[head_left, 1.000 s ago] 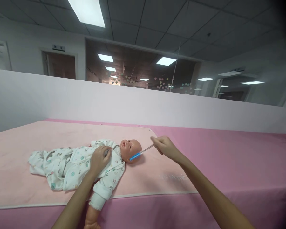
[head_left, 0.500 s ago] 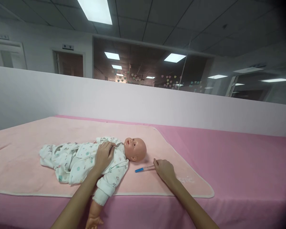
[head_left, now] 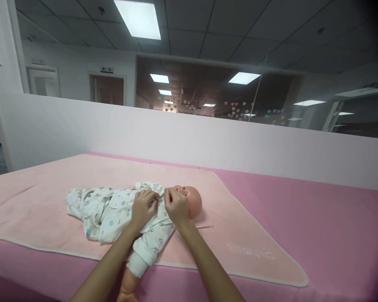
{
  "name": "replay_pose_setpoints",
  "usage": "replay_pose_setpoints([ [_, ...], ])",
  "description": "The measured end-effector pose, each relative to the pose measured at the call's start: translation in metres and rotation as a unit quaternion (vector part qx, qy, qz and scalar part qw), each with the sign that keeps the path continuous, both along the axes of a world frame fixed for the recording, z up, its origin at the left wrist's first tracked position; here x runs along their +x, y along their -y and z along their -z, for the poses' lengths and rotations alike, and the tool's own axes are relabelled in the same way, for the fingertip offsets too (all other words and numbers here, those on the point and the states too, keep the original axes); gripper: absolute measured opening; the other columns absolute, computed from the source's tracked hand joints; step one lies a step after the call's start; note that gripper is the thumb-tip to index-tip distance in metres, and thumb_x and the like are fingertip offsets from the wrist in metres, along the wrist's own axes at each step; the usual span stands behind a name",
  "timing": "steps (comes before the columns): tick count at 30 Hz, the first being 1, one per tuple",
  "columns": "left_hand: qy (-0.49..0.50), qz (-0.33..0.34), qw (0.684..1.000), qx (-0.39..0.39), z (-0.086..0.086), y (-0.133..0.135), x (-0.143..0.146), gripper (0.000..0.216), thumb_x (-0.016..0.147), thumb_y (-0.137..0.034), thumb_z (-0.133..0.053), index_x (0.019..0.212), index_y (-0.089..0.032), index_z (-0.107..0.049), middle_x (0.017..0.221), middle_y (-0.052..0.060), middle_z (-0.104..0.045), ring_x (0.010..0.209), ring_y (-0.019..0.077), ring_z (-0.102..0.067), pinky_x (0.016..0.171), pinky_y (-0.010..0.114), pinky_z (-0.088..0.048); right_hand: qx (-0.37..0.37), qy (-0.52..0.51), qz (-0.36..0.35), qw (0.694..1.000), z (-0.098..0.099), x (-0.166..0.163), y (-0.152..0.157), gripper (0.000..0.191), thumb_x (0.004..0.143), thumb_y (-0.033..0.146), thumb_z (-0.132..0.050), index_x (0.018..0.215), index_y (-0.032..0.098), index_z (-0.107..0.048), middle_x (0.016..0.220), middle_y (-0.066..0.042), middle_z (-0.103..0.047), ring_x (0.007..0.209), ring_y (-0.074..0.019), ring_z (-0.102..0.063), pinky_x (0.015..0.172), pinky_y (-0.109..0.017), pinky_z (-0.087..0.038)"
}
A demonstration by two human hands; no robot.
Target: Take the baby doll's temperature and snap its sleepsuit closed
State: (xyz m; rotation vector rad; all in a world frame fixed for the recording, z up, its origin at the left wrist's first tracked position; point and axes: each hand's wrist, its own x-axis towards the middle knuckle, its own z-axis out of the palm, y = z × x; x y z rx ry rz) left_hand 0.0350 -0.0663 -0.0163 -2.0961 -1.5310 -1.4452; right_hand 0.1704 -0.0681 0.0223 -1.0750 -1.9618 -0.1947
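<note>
A baby doll [head_left: 193,201] lies on its back, dressed in a white patterned outfit [head_left: 113,209], with its head to the right. My left hand [head_left: 145,205] lies over the doll's chest, fingers curled and pinching the cloth near the collar. Close beside it, at the neck, my right hand [head_left: 176,205] is closed in a pinch on the collar edge and covers part of the doll's face. A slim clear stick [head_left: 205,227] rests on the mat right of my right forearm, which hides its blue end.
The peach mat [head_left: 239,226] has a pale border and lies on a pink-covered table [head_left: 302,218]. One doll arm [head_left: 129,285] hangs over the front edge. Behind stands a low white wall [head_left: 208,134] with a window above.
My right hand has let go of the clear stick and moved left to the doll's collar. My left hand has stayed on the chest, its fingers now at the collar. The view has shifted slightly left.
</note>
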Motion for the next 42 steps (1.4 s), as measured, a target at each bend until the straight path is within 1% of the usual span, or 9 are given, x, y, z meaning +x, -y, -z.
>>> replay_pose_setpoints([
  [3,-0.008,-0.02,1.0,-0.005,0.001,-0.004,-0.001,0.018,0.077,-0.021,-0.044,0.084,-0.022,-0.06,0.084,0.003,-0.064,0.082,0.0194,-0.052,0.077,0.034,-0.033,0.02,-0.054,-0.039,0.998,0.013,-0.026,-0.016,0.028,0.086,0.019,-0.031,0.097,0.018,-0.057,0.087,-0.007,-0.065,0.076,-0.0167,-0.059,0.067,-0.026,-0.041],
  [6,-0.018,-0.037,0.999,-0.009,0.004,-0.007,-0.002,0.019,0.079,-0.023,-0.043,0.089,-0.021,-0.059,0.089,0.004,-0.064,0.083,0.02,-0.053,0.076,0.035,-0.032,0.024,-0.067,-0.046,0.996,0.031,-0.033,-0.021,0.027,0.083,0.015,-0.032,0.095,0.017,-0.057,0.085,-0.007,-0.065,0.075,-0.0173,-0.058,0.067,-0.026,-0.042],
  [9,-0.024,-0.05,0.998,-0.012,0.005,-0.008,-0.002,0.019,0.082,-0.024,-0.041,0.091,-0.021,-0.058,0.089,0.004,-0.065,0.083,0.0197,-0.053,0.076,0.035,-0.031,0.03,-0.068,-0.051,0.996,0.04,-0.032,-0.02,0.026,0.082,0.014,-0.033,0.092,0.016,-0.057,0.083,-0.008,-0.063,0.076,-0.0179,-0.057,0.069,-0.028,-0.042],
  [18,-0.027,-0.055,0.998,-0.011,0.006,-0.006,-0.002,0.023,0.085,-0.024,-0.035,0.091,-0.02,-0.058,0.087,0.004,-0.064,0.082,0.0198,-0.053,0.076,0.035,-0.032,0.019,-0.097,-0.082,0.992,0.035,-0.031,-0.018,0.025,0.075,0.009,-0.037,0.091,0.017,-0.055,0.087,-0.007,-0.059,0.082,-0.0185,-0.053,0.075,-0.03,-0.043],
  [24,-0.014,-0.048,0.999,-0.001,0.007,-0.006,-0.002,0.021,0.085,-0.023,-0.035,0.085,-0.02,-0.056,0.087,0.004,-0.064,0.083,0.0195,-0.053,0.078,0.034,-0.033,0.014,-0.102,-0.083,0.991,0.038,-0.032,-0.019,0.022,0.078,0.012,-0.038,0.091,0.018,-0.054,0.089,-0.007,-0.058,0.084,-0.0192,-0.052,0.077,-0.032,-0.043],
  [29,0.006,-0.036,0.999,0.012,0.006,-0.003,-0.002,0.02,0.085,-0.024,-0.036,0.084,-0.021,-0.056,0.085,0.003,-0.064,0.083,0.0184,-0.053,0.078,0.033,-0.034,0.011,-0.094,-0.087,0.992,0.039,-0.032,-0.021,0.026,0.08,0.013,-0.037,0.1,0.017,-0.053,0.096,-0.008,-0.058,0.089,-0.0191,-0.051,0.081,-0.032,-0.042],
  [33,0.031,-0.035,0.999,0.021,0.004,0.0,0.001,0.021,0.084,-0.025,-0.037,0.084,-0.02,-0.057,0.086,0.003,-0.064,0.082,0.0183,-0.054,0.078,0.033,-0.034,0.003,-0.092,-0.098,0.991,0.039,-0.031,-0.022,0.027,0.082,0.013,-0.035,0.102,0.018,-0.054,0.096,-0.008,-0.059,0.088,-0.0187,-0.053,0.08,-0.032,-0.043],
  [37,0.085,-0.094,0.991,0.046,0.001,0.005,-0.002,0.02,0.082,-0.022,-0.039,0.087,-0.02,-0.058,0.087,0.003,-0.065,0.081,0.0199,-0.053,0.082,0.037,-0.03,0.018,-0.091,-0.103,0.99,0.04,-0.03,-0.023,0.028,0.083,0.011,-0.033,0.1,0.018,-0.055,0.093,-0.007,-0.06,0.089,-0.0184,-0.054,0.081,-0.031,-0.043],
  [42,0.149,-0.206,0.965,0.064,0.002,0.005,-0.027,0.021,0.077,-0.018,-0.039,0.078,-0.02,-0.06,0.082,0.004,-0.065,0.087,0.0256,-0.049,0.084,0.042,-0.024,0.06,-0.122,-0.106,0.985,0.04,-0.03,-0.023,0.028,0.082,0.008,-0.033,0.097,0.016,-0.055,0.089,-0.007,-0.06,0.087,-0.0168,-0.054,0.079,-0.028,-0.044],
])
